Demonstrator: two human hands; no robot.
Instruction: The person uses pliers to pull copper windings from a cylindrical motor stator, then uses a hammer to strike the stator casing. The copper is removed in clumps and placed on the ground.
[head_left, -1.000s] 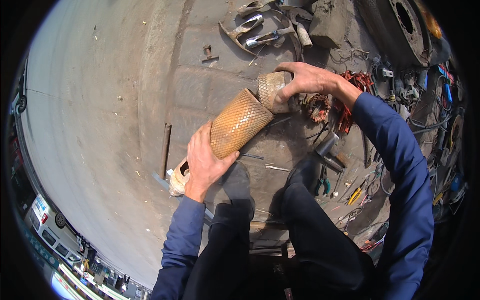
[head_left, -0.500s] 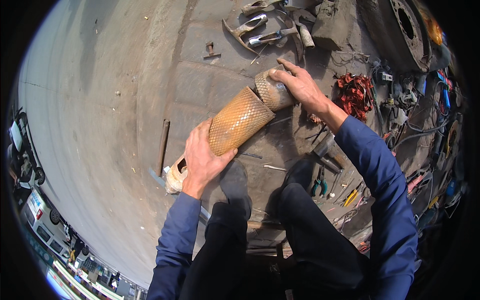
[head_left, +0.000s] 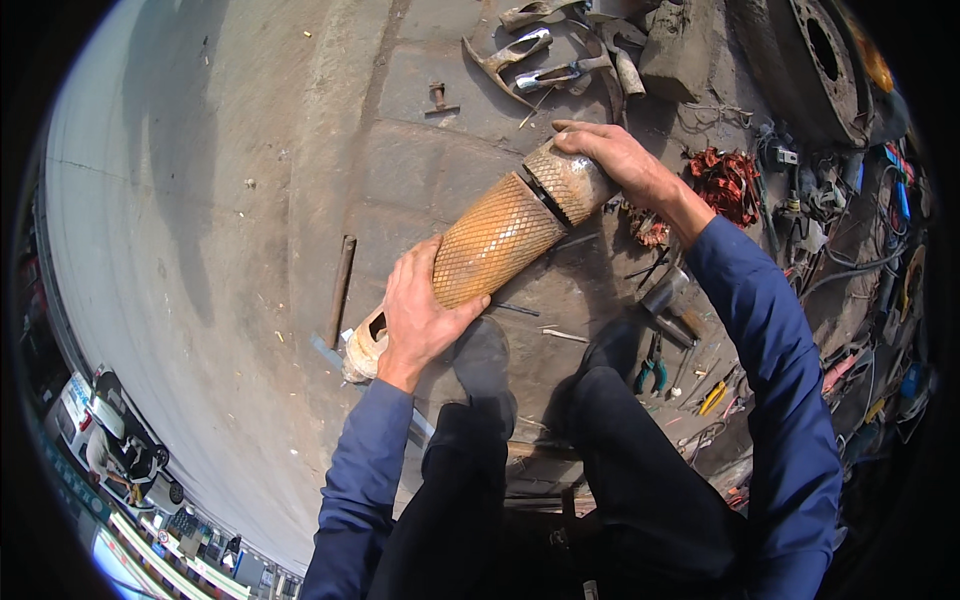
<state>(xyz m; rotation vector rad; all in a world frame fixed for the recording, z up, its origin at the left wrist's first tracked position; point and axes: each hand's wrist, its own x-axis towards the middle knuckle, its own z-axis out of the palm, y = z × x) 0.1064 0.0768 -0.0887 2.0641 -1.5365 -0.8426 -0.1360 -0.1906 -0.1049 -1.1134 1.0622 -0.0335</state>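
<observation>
A rusty yellow metal cylinder (head_left: 497,240) with a raised diamond pattern lies aslant in front of me. My left hand (head_left: 418,310) is wrapped round its near left end. Past its far right end, my right hand (head_left: 620,165) grips a short patterned cylinder (head_left: 570,180) from above, thumb and fingers over its outer end. The two cylinders are nearly in line, with a narrow dark gap between their facing edges. Beside my left wrist, a pale, rusty round piece (head_left: 365,355) with an opening shows; my hand hides whether it joins the long cylinder.
A rusty rod (head_left: 341,290) lies to the left, a bolt-like piece (head_left: 438,98) farther off. Several curved metal heads (head_left: 540,65) lie ahead near a block (head_left: 680,50). On the right are red wire (head_left: 722,187), green-handled pliers (head_left: 652,372), yellow-handled pliers (head_left: 714,397) and tangled cables.
My right hand has turned the short cylinder, so its edge now runs nearly parallel to the long one's. The whole view has shifted slightly; my left hand keeps its hold.
</observation>
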